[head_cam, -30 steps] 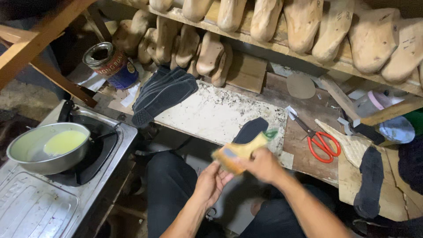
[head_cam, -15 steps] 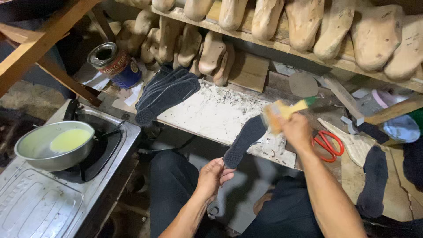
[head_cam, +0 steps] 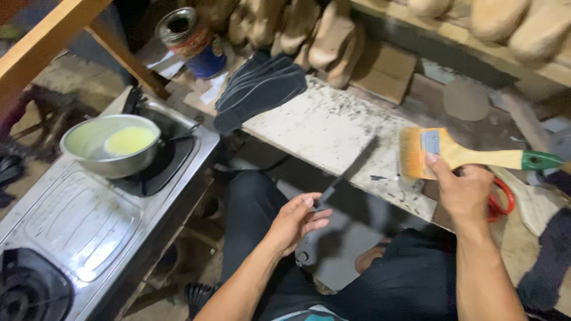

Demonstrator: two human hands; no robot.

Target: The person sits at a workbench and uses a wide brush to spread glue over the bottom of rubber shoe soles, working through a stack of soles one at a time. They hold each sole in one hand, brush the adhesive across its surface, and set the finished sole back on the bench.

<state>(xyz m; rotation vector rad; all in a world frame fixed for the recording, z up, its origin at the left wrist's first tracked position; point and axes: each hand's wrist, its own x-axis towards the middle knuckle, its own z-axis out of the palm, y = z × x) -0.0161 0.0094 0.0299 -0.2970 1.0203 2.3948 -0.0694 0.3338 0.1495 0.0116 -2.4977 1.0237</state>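
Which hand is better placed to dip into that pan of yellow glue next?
Probably the right hand: it already grips the brush. The left hand is nearer the pan but pinches a dark insole.

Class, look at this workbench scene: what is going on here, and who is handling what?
A seated person holds a wide paintbrush with a pale wooden, green-tipped handle in the right hand, bristles over the stained white board. The left hand pinches the end of a thin dark insole, seen edge-on. A stack of dark insoles lies on the board's far end, and a metal bowl of yellowish liquid sits on the stove.
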